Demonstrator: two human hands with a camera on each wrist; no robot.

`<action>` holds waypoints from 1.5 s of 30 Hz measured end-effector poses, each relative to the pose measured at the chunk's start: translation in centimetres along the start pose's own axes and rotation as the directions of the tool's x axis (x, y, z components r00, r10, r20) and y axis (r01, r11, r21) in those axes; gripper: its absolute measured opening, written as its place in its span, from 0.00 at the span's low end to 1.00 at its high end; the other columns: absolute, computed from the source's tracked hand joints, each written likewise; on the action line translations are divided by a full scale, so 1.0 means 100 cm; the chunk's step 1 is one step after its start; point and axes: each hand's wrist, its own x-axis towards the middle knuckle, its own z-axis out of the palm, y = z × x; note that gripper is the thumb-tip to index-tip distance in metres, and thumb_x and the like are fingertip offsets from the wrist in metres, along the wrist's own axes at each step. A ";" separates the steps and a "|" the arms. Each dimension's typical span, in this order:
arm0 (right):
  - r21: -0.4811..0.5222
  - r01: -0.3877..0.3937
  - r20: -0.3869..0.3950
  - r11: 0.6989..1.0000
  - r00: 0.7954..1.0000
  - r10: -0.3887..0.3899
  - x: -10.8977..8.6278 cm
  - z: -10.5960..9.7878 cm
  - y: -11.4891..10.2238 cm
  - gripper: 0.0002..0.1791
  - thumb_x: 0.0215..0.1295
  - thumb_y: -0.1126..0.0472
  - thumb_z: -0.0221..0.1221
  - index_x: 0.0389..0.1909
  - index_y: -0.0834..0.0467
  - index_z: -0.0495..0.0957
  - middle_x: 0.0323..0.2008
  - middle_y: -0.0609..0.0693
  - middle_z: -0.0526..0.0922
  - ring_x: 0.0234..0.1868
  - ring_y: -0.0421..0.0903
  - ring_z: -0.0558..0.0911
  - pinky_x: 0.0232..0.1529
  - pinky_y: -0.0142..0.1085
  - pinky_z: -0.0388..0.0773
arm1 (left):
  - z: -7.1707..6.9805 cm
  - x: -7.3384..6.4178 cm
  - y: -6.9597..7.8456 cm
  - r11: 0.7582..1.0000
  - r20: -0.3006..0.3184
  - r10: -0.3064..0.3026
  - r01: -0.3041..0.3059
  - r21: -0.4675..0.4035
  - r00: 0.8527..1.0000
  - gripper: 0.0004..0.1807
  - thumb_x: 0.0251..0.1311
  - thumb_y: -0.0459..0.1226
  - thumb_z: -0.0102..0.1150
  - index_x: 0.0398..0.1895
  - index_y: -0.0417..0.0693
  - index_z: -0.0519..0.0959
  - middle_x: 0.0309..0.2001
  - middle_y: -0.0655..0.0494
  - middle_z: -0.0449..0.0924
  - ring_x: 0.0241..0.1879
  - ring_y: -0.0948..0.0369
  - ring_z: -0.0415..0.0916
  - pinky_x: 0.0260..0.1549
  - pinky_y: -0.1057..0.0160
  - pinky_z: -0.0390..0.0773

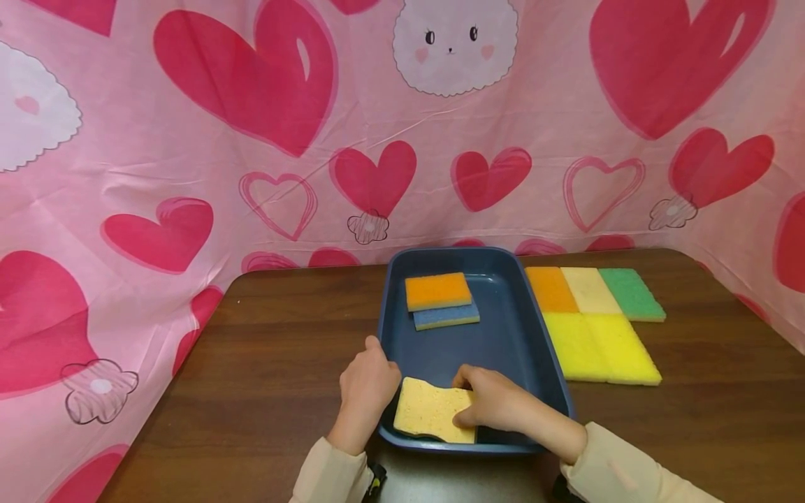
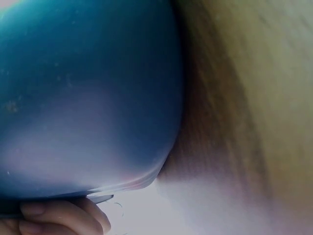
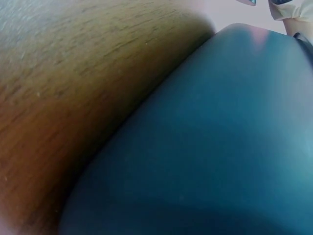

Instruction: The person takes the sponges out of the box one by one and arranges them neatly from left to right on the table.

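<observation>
A dark blue tray (image 1: pixel 503 335) stands on the table, and my left hand (image 1: pixel 370 377) grips its left rim near the front corner. Curled fingers (image 2: pixel 68 218) show at the rim in the left wrist view. Inside the tray's near end, my right hand (image 1: pixel 499 399) pinches the right side of a pale yellow sponge (image 1: pixel 430 409), thumb on top. The sponge is slightly wavy and lies over the tray floor. Farther back in the tray, an orange sponge (image 1: pixel 438 290) overlaps a blue sponge (image 1: pixel 448 316). The right wrist view shows only the tray's outer wall (image 3: pixel 205 132), not the right fingers.
Right of the tray, several sponges lie side by side: an orange one (image 1: pixel 551 289), a cream one (image 1: pixel 590 290), a green one (image 1: pixel 632 293) and bright yellow ones (image 1: pixel 600 348). Brown wooden table (image 1: pixel 283 349) extends on both sides. A pink heart-print cloth (image 1: pixel 434 119) hangs behind.
</observation>
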 end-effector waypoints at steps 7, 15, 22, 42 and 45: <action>0.018 0.044 0.007 0.999 0.999 -0.044 -0.001 -0.003 0.001 0.15 0.45 0.64 0.71 0.35 0.58 0.79 0.37 0.49 0.80 0.42 0.48 0.78 0.44 0.46 0.76 | 0.000 -0.001 0.001 1.000 -0.003 0.001 -0.001 -0.005 1.000 0.14 0.56 0.33 0.51 0.45 0.35 0.68 0.15 0.50 0.65 0.15 0.56 0.63 0.16 0.60 0.60; 0.029 0.090 0.014 0.996 0.996 -0.090 -0.002 -0.008 0.003 0.13 0.47 0.63 0.70 0.34 0.56 0.79 0.41 0.50 0.83 0.45 0.51 0.80 0.45 0.47 0.77 | 0.000 0.000 0.000 1.000 -0.003 0.001 -0.001 -0.002 1.000 0.15 0.56 0.33 0.50 0.46 0.35 0.68 0.15 0.50 0.67 0.15 0.56 0.64 0.16 0.60 0.60; 0.046 0.114 0.010 0.992 0.993 -0.114 -0.002 -0.008 0.006 0.11 0.49 0.62 0.69 0.34 0.56 0.80 0.37 0.48 0.83 0.40 0.46 0.79 0.40 0.42 0.76 | -0.001 0.000 0.001 1.000 0.010 -0.007 0.007 0.004 1.000 0.18 0.56 0.33 0.51 0.50 0.34 0.67 0.17 0.49 0.69 0.16 0.56 0.66 0.17 0.59 0.63; 0.085 0.171 -0.027 0.982 0.985 -0.169 -0.005 -0.015 0.009 0.05 0.52 0.62 0.67 0.30 0.56 0.82 0.31 0.47 0.82 0.30 0.40 0.76 0.29 0.33 0.73 | -0.001 0.001 0.000 1.000 0.007 -0.008 0.008 0.014 1.000 0.20 0.56 0.34 0.51 0.51 0.35 0.68 0.20 0.47 0.73 0.18 0.55 0.69 0.19 0.56 0.67; 0.096 0.172 -0.027 0.980 0.985 -0.170 -0.007 -0.016 0.009 0.05 0.52 0.63 0.67 0.30 0.56 0.82 0.31 0.47 0.82 0.31 0.40 0.77 0.30 0.33 0.74 | 0.000 0.001 0.000 1.000 0.007 -0.008 0.008 0.016 1.000 0.19 0.56 0.35 0.52 0.51 0.35 0.68 0.21 0.46 0.73 0.18 0.55 0.69 0.20 0.56 0.68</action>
